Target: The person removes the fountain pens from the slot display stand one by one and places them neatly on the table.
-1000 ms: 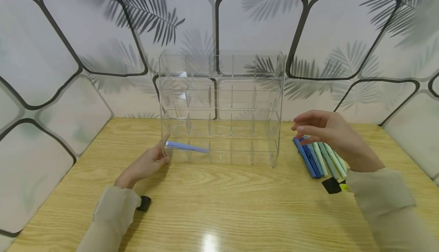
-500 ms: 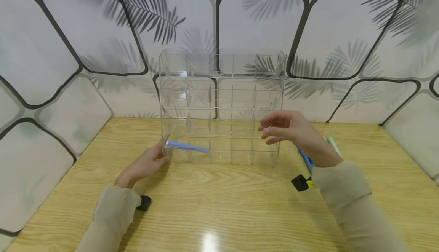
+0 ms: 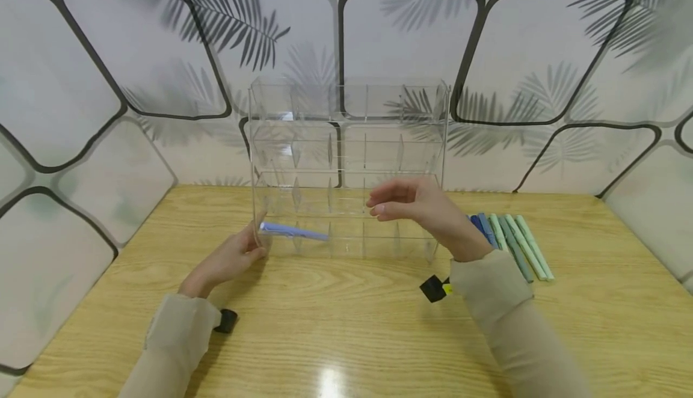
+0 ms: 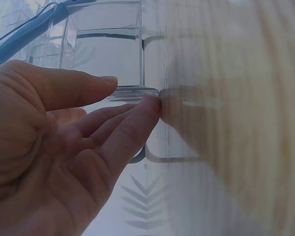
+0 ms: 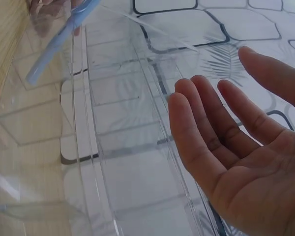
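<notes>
A clear plastic organizer with rows of small compartments stands upright on the table. Its lower left side edge is pinched by my left hand; the left wrist view has the panel between thumb and fingers. Across the bottom row, at the left, leans a light blue capped pen, also seen in the right wrist view as a slanting blue pen. My right hand hovers in front of the organizer's right half, fingers loosely bent and holding nothing.
Several blue and green pens lie side by side on the wooden table, right of the organizer and partly hidden by my right forearm. A patterned wall rises behind. Small black devices hang at both wrists.
My right hand has moved left, from over the pens at the right to the front of the organizer. The left hand, the organizer and the light blue pen stay put.
</notes>
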A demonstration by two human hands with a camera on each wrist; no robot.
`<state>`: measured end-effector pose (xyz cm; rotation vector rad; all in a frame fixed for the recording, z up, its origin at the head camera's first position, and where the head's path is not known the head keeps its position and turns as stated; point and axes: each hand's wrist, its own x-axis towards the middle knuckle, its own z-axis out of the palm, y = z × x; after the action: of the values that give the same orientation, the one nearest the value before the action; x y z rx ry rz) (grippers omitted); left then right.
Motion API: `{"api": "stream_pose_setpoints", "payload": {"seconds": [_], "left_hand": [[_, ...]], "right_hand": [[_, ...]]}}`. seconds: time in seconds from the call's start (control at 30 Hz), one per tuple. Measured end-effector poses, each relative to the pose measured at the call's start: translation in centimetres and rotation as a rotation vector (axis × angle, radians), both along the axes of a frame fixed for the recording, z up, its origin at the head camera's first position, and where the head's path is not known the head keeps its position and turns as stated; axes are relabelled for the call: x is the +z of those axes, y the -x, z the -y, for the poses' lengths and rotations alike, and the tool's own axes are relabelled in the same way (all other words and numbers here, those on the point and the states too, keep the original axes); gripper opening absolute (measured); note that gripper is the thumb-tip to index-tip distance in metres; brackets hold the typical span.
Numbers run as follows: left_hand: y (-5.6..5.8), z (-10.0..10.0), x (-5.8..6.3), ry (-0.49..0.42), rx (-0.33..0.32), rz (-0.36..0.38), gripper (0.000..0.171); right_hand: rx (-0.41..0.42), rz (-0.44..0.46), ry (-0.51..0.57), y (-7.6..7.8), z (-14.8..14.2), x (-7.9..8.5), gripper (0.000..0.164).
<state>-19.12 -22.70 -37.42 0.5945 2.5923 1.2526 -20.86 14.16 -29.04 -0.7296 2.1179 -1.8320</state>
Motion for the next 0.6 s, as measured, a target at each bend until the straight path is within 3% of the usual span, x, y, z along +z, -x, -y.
{"api": "stream_pose_setpoints", "payload": {"seconds": [0.33, 0.6], "left_hand": [[-0.2, -0.2, 0.2, -0.008, 0.014, -0.002, 0.075], [-0.1, 0.0, 0.2, 0.016, 0.023, -0.051, 0.078]], "right_hand": [[0.048, 0.005, -0.028, 0.1, 3.2, -0.4, 0.027], [0.097, 0.000, -0.030, 0.6, 5.2, -1.4, 0.030]]}}
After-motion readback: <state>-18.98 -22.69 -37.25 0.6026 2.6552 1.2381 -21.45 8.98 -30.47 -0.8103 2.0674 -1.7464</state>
